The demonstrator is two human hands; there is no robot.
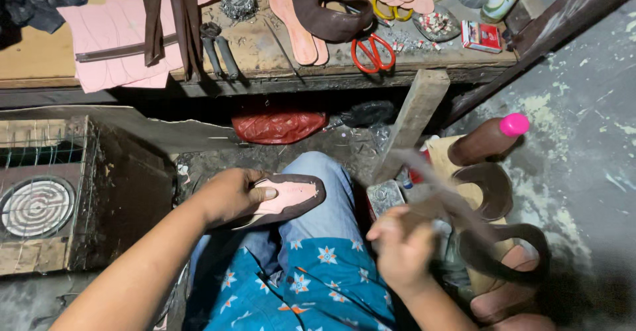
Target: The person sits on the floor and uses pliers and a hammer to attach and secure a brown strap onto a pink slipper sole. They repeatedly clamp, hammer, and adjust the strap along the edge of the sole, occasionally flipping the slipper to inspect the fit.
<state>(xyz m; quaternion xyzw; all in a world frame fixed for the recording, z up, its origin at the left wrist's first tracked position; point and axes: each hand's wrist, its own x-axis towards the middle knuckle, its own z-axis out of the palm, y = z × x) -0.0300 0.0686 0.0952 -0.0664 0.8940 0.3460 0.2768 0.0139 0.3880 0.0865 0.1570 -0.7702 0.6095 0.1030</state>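
Observation:
My left hand holds a brown shoe upper with a pink insole face up, resting it on my knee in blue jeans. My right hand is closed around a thin handle that streaks with motion blur up and to the left; what it is I cannot make out. Just right of that hand lie curved brown leather uppers stacked on pink soles, and a brown bottle with a pink cap lies tilted above them.
A low wooden workbench at the top carries pink insole cut-outs, brown straps, orange scissors, a brown upper, a small red box and a plastic bottle. A wooden beam leans against it. A wire-fronted box with a coil stands at left.

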